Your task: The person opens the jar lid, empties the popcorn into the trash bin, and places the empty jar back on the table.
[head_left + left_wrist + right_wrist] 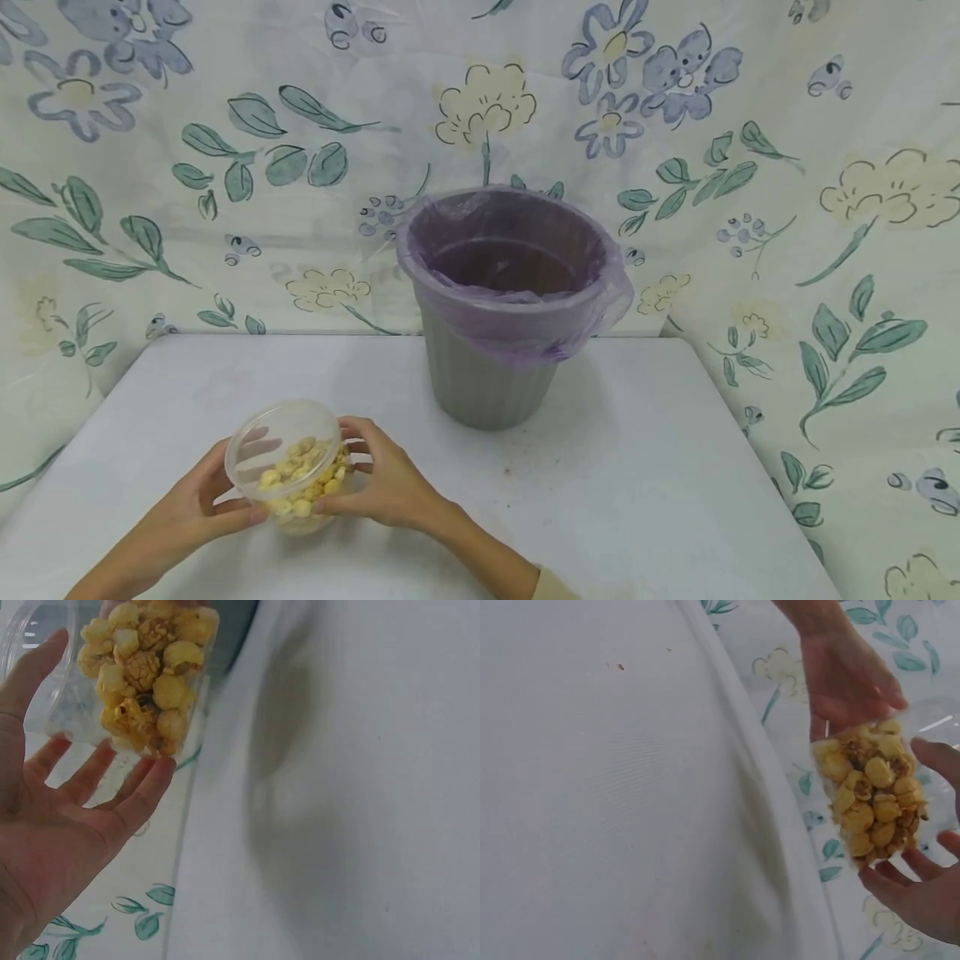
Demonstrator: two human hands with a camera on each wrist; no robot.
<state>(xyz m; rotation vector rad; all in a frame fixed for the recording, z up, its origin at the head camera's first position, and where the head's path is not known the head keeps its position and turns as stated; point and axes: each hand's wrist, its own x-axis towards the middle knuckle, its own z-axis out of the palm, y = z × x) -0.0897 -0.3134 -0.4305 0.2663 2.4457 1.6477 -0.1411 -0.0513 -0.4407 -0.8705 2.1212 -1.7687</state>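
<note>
Both hands hold a clear round plastic tub (251, 462) above the table's near left part. It is partly filled with yellow and caramel-brown popcorn (300, 467), and it tilts with its rim up. The left hand (183, 504) grips the tub's left side, thumb at the front. From the other side the right hand (397, 487) grips it with curled fingers and thumb. The left wrist view shows the popcorn (146, 675) through the wall above the left fingertips. Whether a lid covers the rim, I cannot tell.
A grey bin (487, 383) lined with a purple plastic bag (525, 329) stands at the back of the white table (637, 500). Small brown crumbs (507, 472) lie in front of it. Flower-print cloth (300, 242) hangs behind the table.
</note>
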